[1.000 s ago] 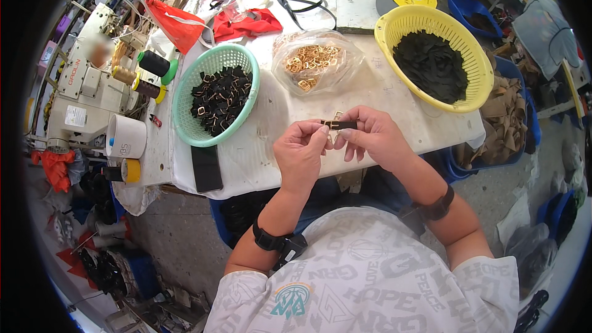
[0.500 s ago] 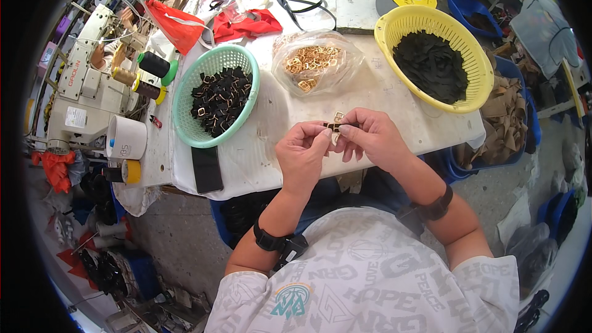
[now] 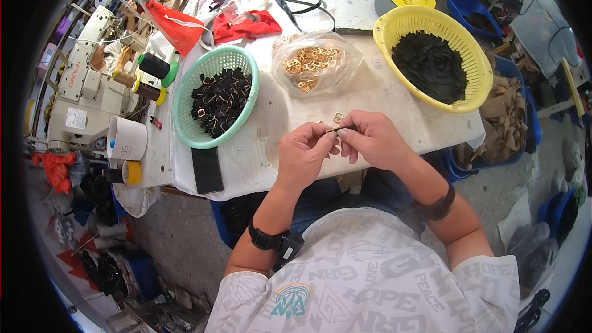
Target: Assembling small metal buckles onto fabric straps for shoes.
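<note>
Close to the near edge of the table, my left hand [image 3: 303, 151] and my right hand [image 3: 373, 142] meet, both closed in a pinch. Between their fingertips is a small black fabric strip [image 3: 347, 128], seen nearly edge-on and partly covered by the fingers. A gold-coloured square buckle [image 3: 338, 118] shows just beyond the fingertips, seemingly on the table. A clear plastic bag of gold buckles [image 3: 313, 60] stands farther off. To its left, a mint-green basket [image 3: 249, 106] holds black fabric pieces with buckles on them; to its right, a yellow basket [image 3: 480, 89] holds plain black strips.
A dark phone [image 3: 208, 169] lies by the table's left edge. Thread spools [image 3: 153, 66] and a sewing machine [image 3: 86, 74] stand at the left, with another person's hand [image 3: 98, 57] near it. Red cloth [image 3: 246, 26] lies farther back. Blue bins with brown fabric pieces [image 3: 498, 117] stand at the right.
The black strip has turned between my fingers and now shows as a thin edge. My hands have shifted only slightly; the buckle beyond the fingertips is nearly where it was.
</note>
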{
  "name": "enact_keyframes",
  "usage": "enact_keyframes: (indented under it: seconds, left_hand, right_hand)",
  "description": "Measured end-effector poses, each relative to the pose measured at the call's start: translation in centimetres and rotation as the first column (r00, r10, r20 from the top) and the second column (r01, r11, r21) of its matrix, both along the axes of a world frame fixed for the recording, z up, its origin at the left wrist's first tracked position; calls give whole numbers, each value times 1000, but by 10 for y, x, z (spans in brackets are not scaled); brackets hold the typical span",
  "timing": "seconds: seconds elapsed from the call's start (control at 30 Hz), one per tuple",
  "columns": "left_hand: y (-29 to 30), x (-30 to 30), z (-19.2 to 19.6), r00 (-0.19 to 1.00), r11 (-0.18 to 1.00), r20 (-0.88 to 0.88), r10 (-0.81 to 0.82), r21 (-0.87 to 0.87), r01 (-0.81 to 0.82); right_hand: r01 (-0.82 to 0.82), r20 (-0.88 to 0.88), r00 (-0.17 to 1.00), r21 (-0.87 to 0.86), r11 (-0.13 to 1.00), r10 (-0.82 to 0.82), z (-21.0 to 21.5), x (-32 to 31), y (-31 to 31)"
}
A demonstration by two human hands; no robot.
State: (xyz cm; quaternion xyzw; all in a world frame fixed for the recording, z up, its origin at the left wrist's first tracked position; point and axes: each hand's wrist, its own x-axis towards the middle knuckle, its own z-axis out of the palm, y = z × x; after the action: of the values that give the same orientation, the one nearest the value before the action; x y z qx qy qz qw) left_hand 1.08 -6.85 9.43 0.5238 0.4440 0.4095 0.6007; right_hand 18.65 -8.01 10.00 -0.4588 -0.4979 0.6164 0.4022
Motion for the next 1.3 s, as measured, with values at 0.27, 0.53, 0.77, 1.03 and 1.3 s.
enact_keyframes:
  seconds: [0.27,0.53,0.77,1.03,1.3]
  left_hand:
    - [6,-8,2,997,994,48,57,-96,-53]
    - [4,-7,5,983,985,183,23,-170,9]
    - [3,-5,6,985,984,172,3,-174,28]
    - [3,-3,5,995,989,97,-4,-150,18]
    - [-2,0,14,1000,994,17,-12,-106,14]
  right_hand:
    - [3,-465,873,-301,954,-149,-2,14,3]
    - [-151,-628,775,-284,947,-64,-28,11,2]
    - [-222,-676,736,-297,929,-40,-28,10,1]
    - [-125,-477,879,-233,964,-1,-24,10,0]
    - [-69,-204,976,18,997,71,-13,6,-7]
